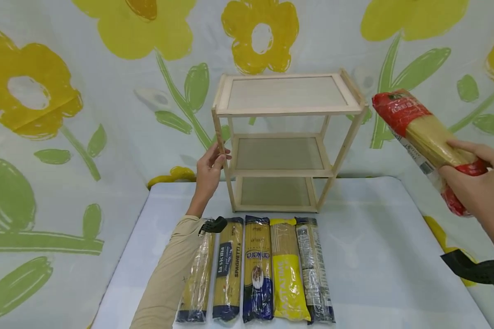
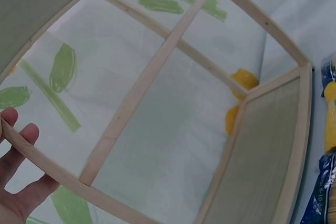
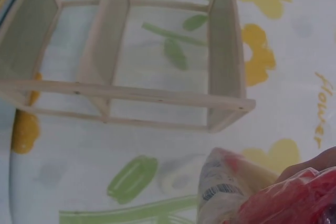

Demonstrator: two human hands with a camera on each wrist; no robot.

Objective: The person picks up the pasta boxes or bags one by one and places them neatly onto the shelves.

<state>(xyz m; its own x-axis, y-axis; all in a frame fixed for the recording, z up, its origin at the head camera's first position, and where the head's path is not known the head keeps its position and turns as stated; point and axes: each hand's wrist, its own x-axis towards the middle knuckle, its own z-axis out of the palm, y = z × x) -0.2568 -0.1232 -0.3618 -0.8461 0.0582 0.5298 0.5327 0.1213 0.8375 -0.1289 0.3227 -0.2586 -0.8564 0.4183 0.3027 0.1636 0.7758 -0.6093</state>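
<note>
Right hand (image 1: 477, 187) grips the red pasta packet (image 1: 426, 141) aloft; left hand (image 1: 209, 171) clasps the shelf's (image 1: 288, 109) front post

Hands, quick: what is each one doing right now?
Left hand: grips the wooden shelf by its front left post.
Right hand: holds a red spaghetti packet.

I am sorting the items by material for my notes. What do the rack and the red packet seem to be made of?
The rack looks like pale, unpainted wood: matte slats with a light tone, and small dark spots at the joints that may be screws. Its shelf panels look greenish-grey, perhaps mesh or board; I cannot tell which. The red packet in the right hand seems to be thin glossy plastic film, partly clear, showing yellow pasta inside.
</note>
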